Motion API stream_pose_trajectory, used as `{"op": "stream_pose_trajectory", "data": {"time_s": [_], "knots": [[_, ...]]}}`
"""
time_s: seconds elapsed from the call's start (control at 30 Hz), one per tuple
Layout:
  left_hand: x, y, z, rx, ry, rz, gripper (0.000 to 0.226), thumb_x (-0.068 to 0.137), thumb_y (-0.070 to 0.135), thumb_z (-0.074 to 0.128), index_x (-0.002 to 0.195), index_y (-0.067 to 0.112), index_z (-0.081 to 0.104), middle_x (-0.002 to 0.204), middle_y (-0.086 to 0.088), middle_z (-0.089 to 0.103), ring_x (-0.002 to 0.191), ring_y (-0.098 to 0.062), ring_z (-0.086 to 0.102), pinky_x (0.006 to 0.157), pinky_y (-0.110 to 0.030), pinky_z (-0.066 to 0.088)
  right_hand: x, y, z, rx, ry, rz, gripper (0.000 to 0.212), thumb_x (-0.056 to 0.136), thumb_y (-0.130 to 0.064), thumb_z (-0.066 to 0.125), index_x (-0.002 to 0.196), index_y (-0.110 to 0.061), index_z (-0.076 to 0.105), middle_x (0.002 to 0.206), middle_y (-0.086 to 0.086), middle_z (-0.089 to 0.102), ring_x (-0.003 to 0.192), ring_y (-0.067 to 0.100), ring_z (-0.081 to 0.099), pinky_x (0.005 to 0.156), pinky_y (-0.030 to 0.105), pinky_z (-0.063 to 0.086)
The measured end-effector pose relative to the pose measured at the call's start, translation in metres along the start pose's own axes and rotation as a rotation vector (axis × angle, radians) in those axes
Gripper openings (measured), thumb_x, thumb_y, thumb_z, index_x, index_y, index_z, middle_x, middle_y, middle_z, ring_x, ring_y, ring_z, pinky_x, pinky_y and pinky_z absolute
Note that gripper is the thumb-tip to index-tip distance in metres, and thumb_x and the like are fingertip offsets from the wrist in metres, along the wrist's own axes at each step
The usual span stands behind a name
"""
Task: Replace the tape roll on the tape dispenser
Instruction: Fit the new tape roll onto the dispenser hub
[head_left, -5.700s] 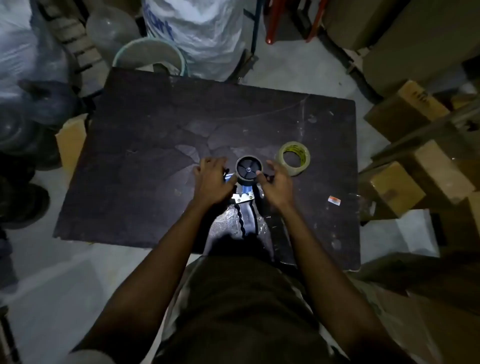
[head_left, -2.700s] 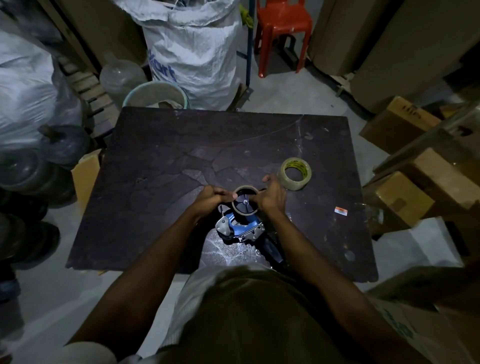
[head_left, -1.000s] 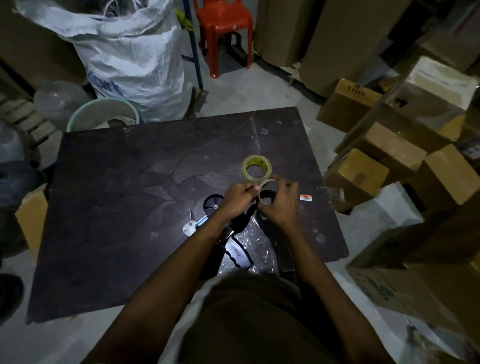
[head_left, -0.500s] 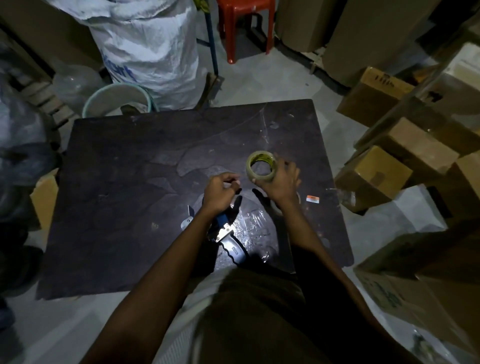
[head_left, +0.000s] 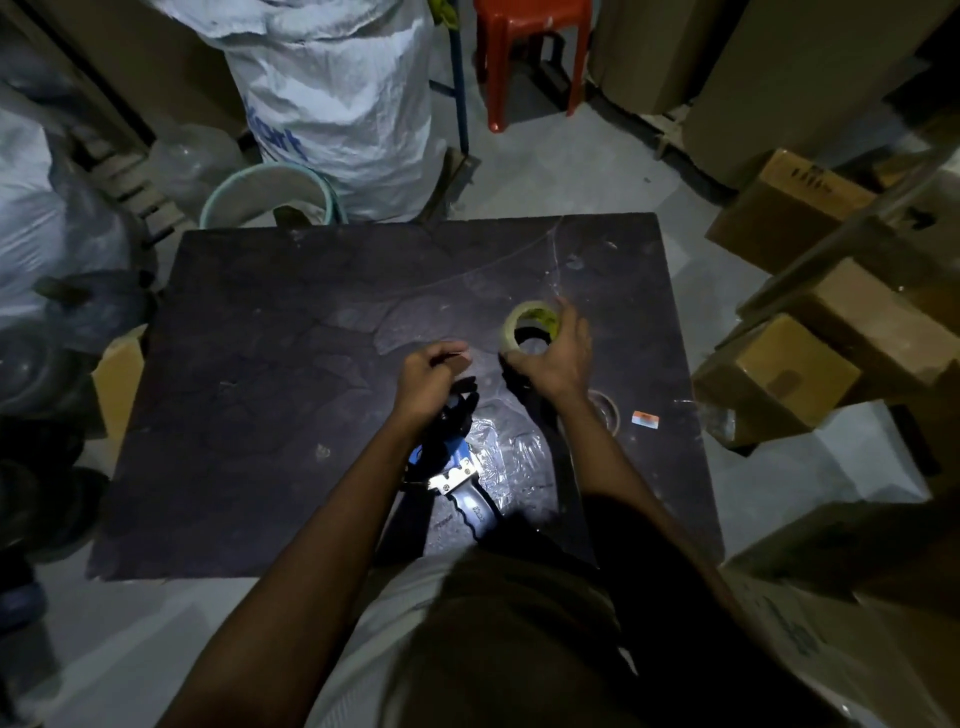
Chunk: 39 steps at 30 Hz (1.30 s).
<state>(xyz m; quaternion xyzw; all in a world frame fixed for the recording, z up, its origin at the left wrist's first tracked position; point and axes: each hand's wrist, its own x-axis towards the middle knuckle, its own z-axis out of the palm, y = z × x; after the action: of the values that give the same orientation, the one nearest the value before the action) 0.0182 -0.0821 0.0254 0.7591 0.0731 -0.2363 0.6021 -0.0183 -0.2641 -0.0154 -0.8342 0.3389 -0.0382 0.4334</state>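
My right hand (head_left: 556, 358) grips the new tape roll (head_left: 529, 327), pale with a yellow-green inner label, tilted up off the dark table (head_left: 291, 395). My left hand (head_left: 431, 379) is closed on the head of the blue tape dispenser (head_left: 457, 467), which lies on the table with its handle pointing toward me. The dispenser's black hub is mostly hidden under my left hand. The empty brown cardboard core (head_left: 605, 413) lies flat just right of my right wrist.
A small orange-and-white label (head_left: 645, 420) lies near the table's right edge. Crinkled clear plastic (head_left: 511, 457) lies beside the dispenser. Cardboard boxes (head_left: 779, 384) crowd the right side; a white sack (head_left: 337, 104), a bucket (head_left: 270, 195) and a red stool (head_left: 530, 47) stand beyond the table.
The empty core came off the dispenser and now lies on the table. My right hand took hold of the new roll and has tilted it up; my left hand stays on the dispenser.
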Motion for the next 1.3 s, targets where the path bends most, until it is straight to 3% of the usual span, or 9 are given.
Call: {"op": "stream_pose_trajectory", "data": {"time_s": [0.1,0.2,0.33,0.5,0.67,0.83,0.93,1.03,1.3], "knots": [[-0.004,0.020,-0.003,-0.156,-0.039,-0.045,0.027,0.090,0.005,0.065,0.115,0.012,0.072,0.098,0.009,0.073,0.086,0.005,0.067,0.063,-0.008,0.049,-0.013,-0.015,-0.006,0.423,-0.022,0.004,0.100,0.063,-0.020,0.098,0.146,-0.024,0.044,0.138,0.000,0.055,0.121,0.015,0.056,0.104,0.036,0.051],[-0.013,0.035,-0.010,-0.195,-0.124,0.016,0.031,0.092,0.007,0.064,0.120,0.019,0.069,0.105,0.003,0.074,0.096,-0.006,0.068,0.083,-0.024,0.053,-0.033,-0.040,-0.010,0.678,-0.041,0.077,0.073,0.071,-0.010,0.094,0.129,-0.016,0.051,0.124,0.001,0.062,0.104,0.011,0.066,0.085,0.025,0.058],[-0.031,0.038,-0.019,-0.272,-0.167,0.152,0.039,0.093,-0.002,0.063,0.128,0.014,0.060,0.097,-0.003,0.072,0.084,-0.003,0.071,0.069,-0.015,0.053,-0.056,-0.060,-0.013,0.786,-0.102,0.090,0.046,0.081,-0.022,0.089,0.113,-0.007,0.060,0.120,0.016,0.071,0.088,0.014,0.071,0.070,0.027,0.059],[-0.044,0.032,-0.035,-0.288,-0.056,0.219,0.044,0.091,0.000,0.068,0.133,0.003,0.055,0.089,-0.014,0.072,0.073,-0.012,0.071,0.069,-0.025,0.057,-0.069,-0.070,-0.009,0.670,-0.252,-0.063,0.023,0.083,-0.034,0.086,0.088,-0.017,0.072,0.112,0.002,0.075,0.098,0.018,0.071,0.085,0.040,0.058],[-0.049,0.029,-0.050,-0.365,-0.022,0.206,0.042,0.090,-0.001,0.068,0.130,0.001,0.056,0.092,-0.020,0.071,0.080,-0.023,0.070,0.078,-0.038,0.060,-0.077,-0.076,-0.008,0.499,-0.230,-0.181,0.015,0.080,-0.027,0.089,0.089,-0.023,0.078,0.153,-0.001,0.053,0.138,0.011,0.051,0.110,0.029,0.042],[-0.052,0.022,-0.064,-0.469,-0.096,0.117,0.044,0.088,0.002,0.071,0.130,0.005,0.058,0.092,-0.013,0.076,0.080,-0.023,0.073,0.072,-0.034,0.062,-0.084,-0.074,-0.010,0.462,-0.248,-0.233,0.023,0.080,-0.023,0.089,0.097,-0.011,0.081,0.131,-0.006,0.066,0.120,0.004,0.063,0.105,0.035,0.053],[-0.049,0.015,-0.074,-0.360,-0.135,0.101,0.042,0.089,0.005,0.071,0.130,0.010,0.060,0.103,-0.015,0.076,0.090,-0.029,0.074,0.075,-0.035,0.063,-0.092,-0.075,-0.004,0.395,-0.210,-0.276,0.020,0.082,-0.019,0.088,0.098,-0.011,0.080,0.116,-0.005,0.069,0.104,-0.006,0.064,0.092,0.021,0.053],[-0.045,0.005,-0.083,-0.241,-0.107,0.094,0.035,0.090,0.008,0.071,0.124,0.014,0.065,0.113,-0.011,0.073,0.103,-0.025,0.072,0.070,-0.029,0.060,-0.095,-0.071,0.005,0.287,-0.170,-0.313,0.021,0.079,-0.023,0.090,0.098,-0.020,0.081,0.102,-0.013,0.068,0.098,0.008,0.066,0.090,0.032,0.055],[-0.036,-0.012,-0.095,-0.034,-0.119,0.153,0.041,0.088,0.005,0.072,0.126,0.020,0.068,0.105,-0.006,0.070,0.091,-0.016,0.069,0.066,-0.028,0.056,-0.099,-0.068,0.019,0.032,-0.198,-0.369,0.027,0.080,-0.035,0.088,0.100,-0.018,0.083,0.101,-0.009,0.072,0.097,0.011,0.068,0.088,0.034,0.057]]}}
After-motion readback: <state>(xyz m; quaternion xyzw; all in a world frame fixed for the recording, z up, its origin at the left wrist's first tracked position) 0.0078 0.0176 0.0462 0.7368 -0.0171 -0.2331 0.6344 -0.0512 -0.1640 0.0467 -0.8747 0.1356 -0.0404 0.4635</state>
